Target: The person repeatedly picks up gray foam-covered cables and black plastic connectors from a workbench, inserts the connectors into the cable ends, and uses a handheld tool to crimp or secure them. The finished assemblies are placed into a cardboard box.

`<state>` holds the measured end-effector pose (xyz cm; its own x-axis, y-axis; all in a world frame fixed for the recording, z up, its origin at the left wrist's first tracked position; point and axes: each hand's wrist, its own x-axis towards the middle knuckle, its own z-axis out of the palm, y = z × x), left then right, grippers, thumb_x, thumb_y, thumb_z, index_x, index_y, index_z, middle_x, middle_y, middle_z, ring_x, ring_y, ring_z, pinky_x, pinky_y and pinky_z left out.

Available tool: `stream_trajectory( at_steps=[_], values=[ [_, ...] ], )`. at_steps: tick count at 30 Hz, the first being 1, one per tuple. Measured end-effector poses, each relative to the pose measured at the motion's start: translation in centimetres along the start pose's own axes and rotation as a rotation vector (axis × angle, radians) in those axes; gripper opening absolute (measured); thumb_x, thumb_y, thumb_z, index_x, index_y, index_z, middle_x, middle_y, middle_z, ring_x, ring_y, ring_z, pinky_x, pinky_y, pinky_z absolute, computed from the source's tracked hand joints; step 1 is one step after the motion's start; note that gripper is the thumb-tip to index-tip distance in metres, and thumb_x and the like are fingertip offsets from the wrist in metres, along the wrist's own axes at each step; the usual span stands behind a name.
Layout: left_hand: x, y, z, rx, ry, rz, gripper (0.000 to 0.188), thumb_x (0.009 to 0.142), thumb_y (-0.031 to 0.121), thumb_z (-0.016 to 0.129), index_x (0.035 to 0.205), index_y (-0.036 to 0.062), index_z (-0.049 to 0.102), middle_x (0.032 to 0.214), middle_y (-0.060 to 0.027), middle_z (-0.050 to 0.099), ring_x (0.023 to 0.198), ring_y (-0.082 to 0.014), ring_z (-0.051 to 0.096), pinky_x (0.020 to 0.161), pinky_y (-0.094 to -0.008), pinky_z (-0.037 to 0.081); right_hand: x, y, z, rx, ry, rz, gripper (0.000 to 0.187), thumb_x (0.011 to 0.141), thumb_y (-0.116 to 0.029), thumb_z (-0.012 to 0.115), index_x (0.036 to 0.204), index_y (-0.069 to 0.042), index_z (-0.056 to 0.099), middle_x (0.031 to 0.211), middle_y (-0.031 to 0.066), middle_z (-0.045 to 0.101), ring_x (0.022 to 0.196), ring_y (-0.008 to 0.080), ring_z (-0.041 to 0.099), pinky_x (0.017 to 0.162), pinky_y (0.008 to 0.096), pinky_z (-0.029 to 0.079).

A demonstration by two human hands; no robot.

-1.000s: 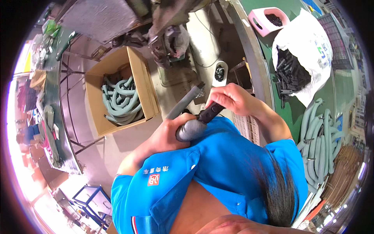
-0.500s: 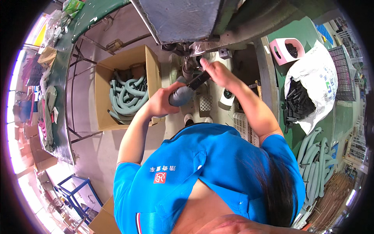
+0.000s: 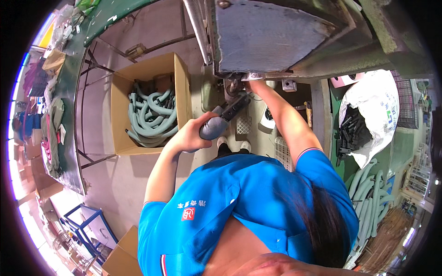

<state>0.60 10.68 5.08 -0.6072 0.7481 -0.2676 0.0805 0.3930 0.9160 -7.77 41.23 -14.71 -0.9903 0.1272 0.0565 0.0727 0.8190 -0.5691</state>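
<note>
My left hand [image 3: 190, 134] is wrapped round a grey padded tube [image 3: 213, 128]. A black slotted end piece [image 3: 235, 107] juts from that tube up toward the machine. Just beyond it, a metal fitting [image 3: 234, 87] hangs under the machine's blue-grey plate [image 3: 271, 39]. My right hand [image 3: 256, 86] reaches in beside this fitting, close under the machine's lower edge. Its fingers are hidden there, so their grip does not show.
To the left, an open cardboard box [image 3: 183, 99] holds several grey curved tubes. At right, a white sack [image 3: 375, 99] of black plastic pieces lies on a green table [image 3: 401, 149], with more grey tubes [image 3: 368, 198] nearer. A white crate [image 3: 283, 152] stands below my right arm.
My right hand has left the black end piece and gone up under the machine. The machine appears further right and lower in view. My left hand still grips the tube.
</note>
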Motion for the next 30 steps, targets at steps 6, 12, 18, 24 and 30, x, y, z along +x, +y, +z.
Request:
stream_trajectory(
  at_steps=[6,12,18,24,30],
  values=[
    [-0.5,-0.5,0.1,-0.024,0.0,-0.035,0.061,0.058,0.01,0.066,0.117,0.0048,0.052,0.091,-0.0094,0.059,0.083,-0.0183,0.056,0.081,-0.0298,0.046,1.2,1.9,-0.1,-0.159,0.092,-0.109,0.035,0.09,-0.034,0.052,0.1,-0.002,0.062,0.094,0.0142,0.065,0.087,0.0273,0.06,0.075,0.0412,0.047],
    [-0.8,-0.8,0.0,-0.004,0.022,-0.064,0.064,0.057,0.01,0.066,0.119,0.0049,0.051,0.094,-0.0103,0.06,0.086,-0.0183,0.057,0.082,-0.0303,0.046,-0.5,-1.8,-4.5,0.289,0.025,-0.111,0.031,0.09,-0.032,0.054,0.092,-0.003,0.063,0.086,0.0102,0.066,0.079,0.0228,0.061,0.07,0.0378,0.048],
    [-1.2,0.0,-0.1,-0.037,0.055,-0.088,0.064,0.056,0.01,0.067,0.119,0.0051,0.051,0.094,-0.0087,0.06,0.086,-0.0178,0.056,0.083,-0.0295,0.045,-5.8,-12.8,-12.7,1.175,-0.37,0.14,0.021,0.092,-0.019,0.054,0.086,-0.002,0.063,0.078,0.0039,0.062,0.074,0.0125,0.057,0.072,0.0275,0.046],
    [-1.1,0.2,0.9,-0.02,0.051,-0.054,0.064,0.056,0.01,0.067,0.118,0.0054,0.051,0.092,-0.0083,0.059,0.083,-0.0177,0.055,0.081,-0.029,0.045,-6.5,-13.6,-13.3,1.023,-0.297,0.053,0.023,0.093,-0.022,0.054,0.082,-0.004,0.063,0.073,0.001,0.061,0.071,0.0091,0.054,0.067,0.0241,0.041],
    [-1.4,0.7,1.3,-0.034,0.053,-0.047,0.063,0.057,0.011,0.067,0.118,0.0058,0.051,0.09,-0.0082,0.058,0.081,-0.0187,0.055,0.079,-0.0293,0.045,-6.6,-14.0,-13.6,0.971,-0.287,0.01,0.022,0.094,-0.023,0.055,0.081,-0.006,0.061,0.072,0.0003,0.059,0.066,0.0088,0.053,0.066,0.025,0.043]
  ],
)
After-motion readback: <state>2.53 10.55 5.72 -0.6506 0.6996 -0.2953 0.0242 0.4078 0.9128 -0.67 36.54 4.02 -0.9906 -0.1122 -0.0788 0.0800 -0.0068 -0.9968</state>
